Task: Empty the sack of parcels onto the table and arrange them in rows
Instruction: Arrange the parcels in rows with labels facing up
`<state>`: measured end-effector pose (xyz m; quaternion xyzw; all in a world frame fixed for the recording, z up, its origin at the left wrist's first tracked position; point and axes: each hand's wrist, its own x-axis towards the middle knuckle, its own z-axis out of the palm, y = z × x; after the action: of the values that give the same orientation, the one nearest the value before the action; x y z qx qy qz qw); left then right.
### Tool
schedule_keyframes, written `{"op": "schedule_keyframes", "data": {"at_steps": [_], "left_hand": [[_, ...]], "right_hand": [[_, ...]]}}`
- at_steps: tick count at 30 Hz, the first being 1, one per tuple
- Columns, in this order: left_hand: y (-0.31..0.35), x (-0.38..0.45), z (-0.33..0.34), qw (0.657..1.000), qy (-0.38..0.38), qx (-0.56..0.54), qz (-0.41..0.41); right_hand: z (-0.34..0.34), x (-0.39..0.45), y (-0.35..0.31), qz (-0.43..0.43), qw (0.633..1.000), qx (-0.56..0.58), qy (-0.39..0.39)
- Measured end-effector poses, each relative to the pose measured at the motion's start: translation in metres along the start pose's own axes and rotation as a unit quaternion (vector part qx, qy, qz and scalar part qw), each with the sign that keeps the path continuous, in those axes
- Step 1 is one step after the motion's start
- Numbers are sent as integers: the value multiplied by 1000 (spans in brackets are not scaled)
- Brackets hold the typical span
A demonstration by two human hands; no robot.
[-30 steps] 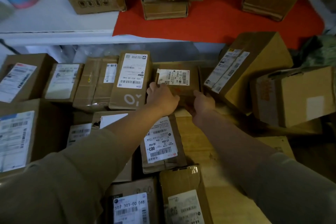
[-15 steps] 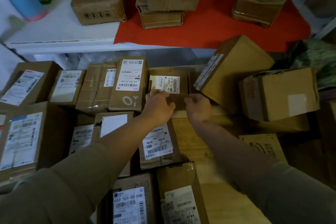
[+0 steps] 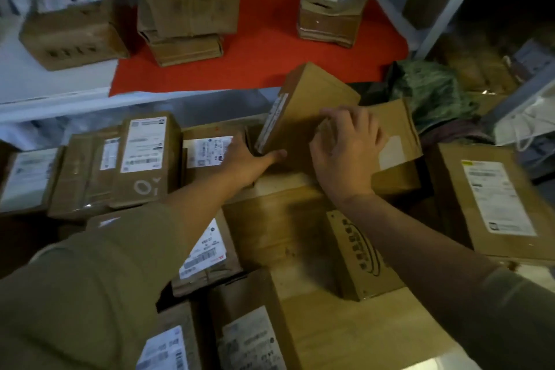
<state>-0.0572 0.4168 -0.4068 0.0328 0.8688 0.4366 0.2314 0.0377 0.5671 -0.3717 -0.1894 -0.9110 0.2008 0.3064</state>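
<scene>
Both hands are moving off the small labelled parcel [image 3: 210, 151] in the far row and onto the tilted carton [image 3: 306, 111] to its right. Right hand [image 3: 350, 149] is spreading its fingers over the carton's near face, not curling round it; left hand [image 3: 249, 161] is reaching flat, fingers straight, toward the carton's lower left corner, beside its side label. That carton is leaning on edge against another box [image 3: 396, 135], right of the far row on the wooden table [image 3: 354, 330]. More parcels are lying in rows to the left, and a green sack [image 3: 432, 93] is slumping far right. To do this well, I judge she should be tipping it down label-up and sliding it flush beside the small labelled parcel.
</scene>
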Motion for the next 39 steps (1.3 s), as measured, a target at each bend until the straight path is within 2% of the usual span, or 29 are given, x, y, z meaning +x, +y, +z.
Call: {"op": "schedule_keyframes", "data": {"at_steps": [4, 7, 12, 19, 25, 32, 39], "left_hand": [[-8, 33, 5, 998, -24, -40, -51], [-6, 44, 3, 995, -67, -29, -73], [10, 38, 9, 991, -123, -27, -53], [13, 32, 23, 993, -110, -39, -4], [28, -7, 17, 997, -17, 61, 33], [26, -70, 14, 983, 64, 172, -14], [12, -132, 39, 957, 105, 265, -52]], "right_hand": [[-8, 7, 27, 9, 994, -73, -86], [-7, 6, 38, 23, 986, -88, -140], [-5, 3, 40, 31, 985, -96, -137], [-8, 6, 45, 32, 989, -88, -111], [-17, 6, 46, 17, 990, -74, -122], [-29, -2, 45, -49, 975, -99, -193], [-37, -10, 49, -114, 965, -78, -221]]}}
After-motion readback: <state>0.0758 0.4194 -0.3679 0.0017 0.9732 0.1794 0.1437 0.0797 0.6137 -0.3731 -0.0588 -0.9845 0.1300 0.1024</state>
